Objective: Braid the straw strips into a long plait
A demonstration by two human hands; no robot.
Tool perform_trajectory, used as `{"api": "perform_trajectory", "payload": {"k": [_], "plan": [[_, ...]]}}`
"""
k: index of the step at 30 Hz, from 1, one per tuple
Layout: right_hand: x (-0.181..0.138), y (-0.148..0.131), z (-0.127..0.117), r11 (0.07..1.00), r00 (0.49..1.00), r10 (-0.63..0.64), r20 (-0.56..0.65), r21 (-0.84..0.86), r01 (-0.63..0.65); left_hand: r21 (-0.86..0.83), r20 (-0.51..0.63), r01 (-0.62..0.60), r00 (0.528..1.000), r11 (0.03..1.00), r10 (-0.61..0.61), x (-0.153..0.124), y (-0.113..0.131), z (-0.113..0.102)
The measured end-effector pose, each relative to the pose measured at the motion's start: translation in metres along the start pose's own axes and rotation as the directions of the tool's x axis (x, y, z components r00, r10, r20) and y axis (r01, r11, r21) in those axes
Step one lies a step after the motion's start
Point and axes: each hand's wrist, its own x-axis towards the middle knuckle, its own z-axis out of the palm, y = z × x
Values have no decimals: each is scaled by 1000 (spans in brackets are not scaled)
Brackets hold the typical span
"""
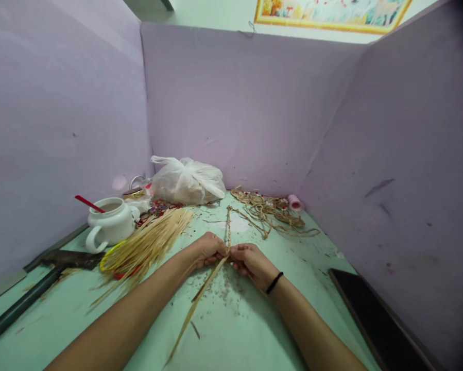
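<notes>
Both hands meet at the lower end of a thin twisted straw cord (228, 226), which runs away from me up the table. My left hand (209, 249) pinches the cord from the left, its fingers curled. From the other side my right hand (252, 263), with a black band at the wrist, closes its thumb and fingers on the same spot. A loose flat straw strand (192, 309) trails from between the hands toward the near edge. The exact grip of the fingertips is partly hidden. Farther off, the cord bends right toward a tangled pile of finished cord (272, 208).
Left: a bundle of dry straw (157, 237), a white pot (113, 221) with a red stick, and a hammer-like tool (61, 262). A tied plastic bag (188, 180) and pink spool (294, 202) lie at the back. A dark flat slab (374, 314) lies right. Purple partitions surround the table.
</notes>
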Motion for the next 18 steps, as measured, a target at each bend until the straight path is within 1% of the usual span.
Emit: {"api": "perform_trajectory", "payload": {"k": [2,4,6,8,11,13,16,18], "plan": [[0,2,1,997,999,-22,-49,-70,18,51,-11,16,1000,999,-15,-1,1,0],[2,5,1,992,996,-33,-79,-121,23,152,-42,50,998,987,-44,-3,4,0],[4,7,0,992,996,-29,-79,-125,19,269,-86,73,995,960,-51,-6,7,0],[4,8,-1,994,997,-27,-67,-111,19,388,-133,73,991,919,-23,-9,11,0],[4,9,0,997,998,-23,-63,-81,18,586,-212,84,976,806,52,-17,16,6],[4,10,1,999,997,-26,-69,-39,23,693,-265,105,957,713,118,-23,18,16],[5,13,2,999,994,-42,-99,25,45,791,-325,132,918,598,227,-32,17,38],[6,14,3,997,992,-47,-116,48,53,832,-323,133,905,539,276,-37,15,51]]}}
